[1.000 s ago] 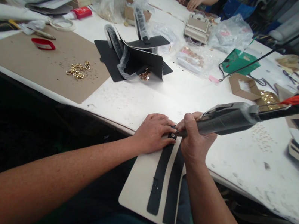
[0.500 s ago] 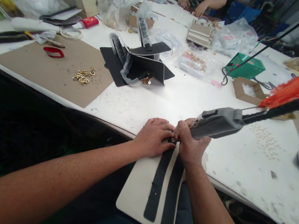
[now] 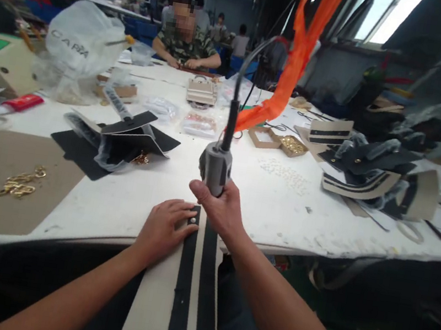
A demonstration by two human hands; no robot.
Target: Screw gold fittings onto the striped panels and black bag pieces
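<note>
A beige panel (image 3: 154, 302) with two black strips lies over the table's front edge, its near end hanging toward my lap. My left hand (image 3: 166, 229) presses on it, fingers and thumb apart on either side of a small round silver fastener (image 3: 194, 220) at the far end of the left strip (image 3: 187, 271). My right hand (image 3: 220, 204) is wrapped round a grey corded electric screwdriver (image 3: 218, 169), held upright just above the panel. Its tip is hidden behind the hand. A cable and an orange strip (image 3: 288, 81) run up from the tool.
Gold chain pieces (image 3: 19, 183) lie on brown board at left, near a black folded piece (image 3: 124, 138) in plastic. Small boxes (image 3: 292, 146) and scattered tiny parts (image 3: 284, 174) are to the right, with stacked panels (image 3: 359, 184) beyond. A co-worker (image 3: 187, 42) sits across the table.
My head view has risen and turned right. The screwdriver has gone from leaning over to upright, and my right hand has come away from the fastener, which now shows uncovered.
</note>
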